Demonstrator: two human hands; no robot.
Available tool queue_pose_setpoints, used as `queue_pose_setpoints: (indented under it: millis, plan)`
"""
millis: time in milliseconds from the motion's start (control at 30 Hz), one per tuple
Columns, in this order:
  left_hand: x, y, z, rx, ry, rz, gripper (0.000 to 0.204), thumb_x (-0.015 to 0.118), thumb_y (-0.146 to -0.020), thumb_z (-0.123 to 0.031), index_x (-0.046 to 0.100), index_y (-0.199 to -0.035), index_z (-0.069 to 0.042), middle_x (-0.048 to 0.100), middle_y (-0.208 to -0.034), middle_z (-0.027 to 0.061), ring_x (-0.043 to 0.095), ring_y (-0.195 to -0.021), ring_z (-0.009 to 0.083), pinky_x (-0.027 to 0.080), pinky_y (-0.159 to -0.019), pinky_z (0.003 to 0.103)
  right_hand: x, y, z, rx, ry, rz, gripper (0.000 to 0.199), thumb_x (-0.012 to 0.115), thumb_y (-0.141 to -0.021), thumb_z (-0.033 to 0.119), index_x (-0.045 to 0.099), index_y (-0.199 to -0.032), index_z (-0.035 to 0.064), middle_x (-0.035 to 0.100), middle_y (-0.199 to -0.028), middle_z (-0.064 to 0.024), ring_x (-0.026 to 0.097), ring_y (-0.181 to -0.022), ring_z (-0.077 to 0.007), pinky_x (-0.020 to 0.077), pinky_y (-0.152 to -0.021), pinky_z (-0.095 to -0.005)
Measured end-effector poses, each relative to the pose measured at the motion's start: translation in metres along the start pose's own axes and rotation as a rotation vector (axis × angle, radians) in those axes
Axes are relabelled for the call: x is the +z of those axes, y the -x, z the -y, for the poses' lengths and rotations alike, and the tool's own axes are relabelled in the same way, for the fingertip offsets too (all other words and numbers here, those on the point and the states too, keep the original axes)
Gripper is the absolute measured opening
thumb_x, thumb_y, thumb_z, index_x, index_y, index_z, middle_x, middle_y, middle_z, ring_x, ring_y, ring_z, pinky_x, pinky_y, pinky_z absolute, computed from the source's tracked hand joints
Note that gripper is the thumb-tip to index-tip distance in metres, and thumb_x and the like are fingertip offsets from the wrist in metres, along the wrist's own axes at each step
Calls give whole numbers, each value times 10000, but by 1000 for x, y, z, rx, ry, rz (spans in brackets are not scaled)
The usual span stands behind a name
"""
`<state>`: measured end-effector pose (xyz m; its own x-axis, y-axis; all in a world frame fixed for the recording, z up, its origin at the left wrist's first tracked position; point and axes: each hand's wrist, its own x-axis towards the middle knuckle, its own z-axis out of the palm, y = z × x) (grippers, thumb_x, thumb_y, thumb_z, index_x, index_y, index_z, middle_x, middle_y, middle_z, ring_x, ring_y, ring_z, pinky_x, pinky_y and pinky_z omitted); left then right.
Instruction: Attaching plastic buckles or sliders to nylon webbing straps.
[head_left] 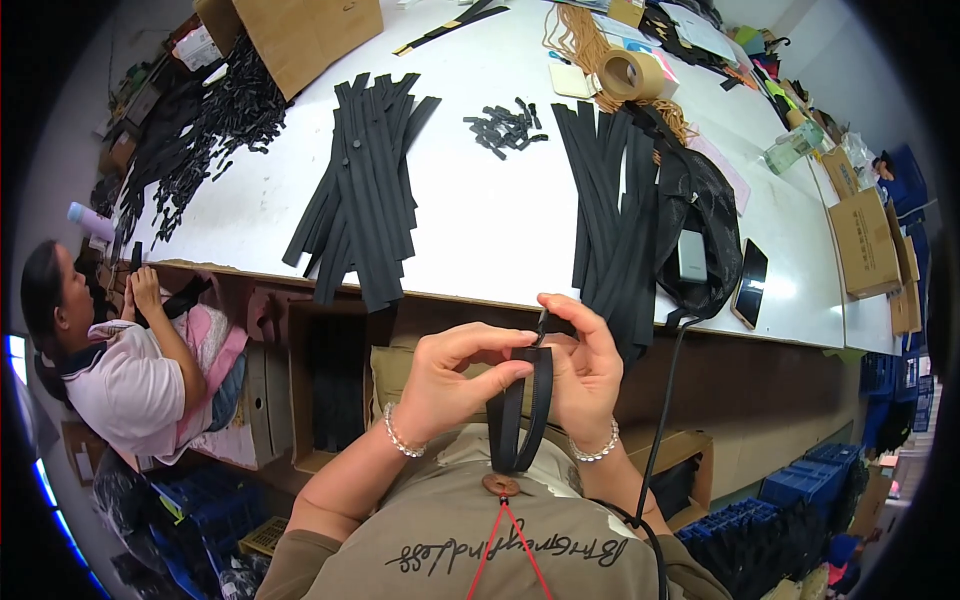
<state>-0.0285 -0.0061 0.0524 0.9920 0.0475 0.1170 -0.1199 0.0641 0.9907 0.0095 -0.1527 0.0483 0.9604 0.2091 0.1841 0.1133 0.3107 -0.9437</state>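
In front of my chest I hold a narrow black fabric strip (540, 410), folded so that it hangs in a loop. My left hand (455, 375) pinches its upper end between thumb and fingers. My right hand (590, 370) closes on the same end from the other side; a small dark piece (542, 322) stands up between the fingertips. Its exact kind is too small to tell. Beyond my hands, a stack of black strips (365, 200) lies on the white table (480, 230), with a second stack (605, 200) to the right and a cluster of small black pieces (505, 128) between them.
A black mesh bag (705, 190) with a grey device sits right of the strips, its cable running down to me. A phone (750, 283) lies beside it. Tape roll (630, 75) and cardboard box (310, 35) stand farther back. A co-worker (130, 370) sits at left.
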Motion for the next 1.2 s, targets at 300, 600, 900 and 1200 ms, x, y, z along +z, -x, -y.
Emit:
queue_pose_setpoints:
  millis: [300,600,900,1200]
  plan:
    - [-2,6,5,75,-3,-13,224,707,-729,59,649,-941,15,654,-929,86,631,-836,123,525,-745,241,-21,2,17,88,316,249,198,698,-764,25,597,-931,-10,590,-872,-55,570,-786,-110,474,-699,-236]
    - [6,12,2,90,27,-74,220,671,-764,57,598,-966,7,630,-934,57,622,-856,109,517,-768,237,-17,1,18,-308,480,212,167,714,-682,-49,667,-823,28,617,-808,-59,593,-753,-174,472,-647,-259]
    - [3,16,4,-4,-80,-48,135,670,-772,22,625,-898,4,651,-861,71,631,-781,123,516,-699,242,-12,6,13,-455,552,170,178,730,-683,-32,658,-839,13,637,-798,-89,615,-679,-203,485,-604,-266]
    - [4,10,-1,323,-332,-76,148,680,-715,54,632,-844,1,645,-792,107,632,-694,205,499,-621,267,-12,9,9,-198,322,161,156,705,-731,-44,658,-880,-40,660,-852,-121,621,-704,-153,491,-628,-228]
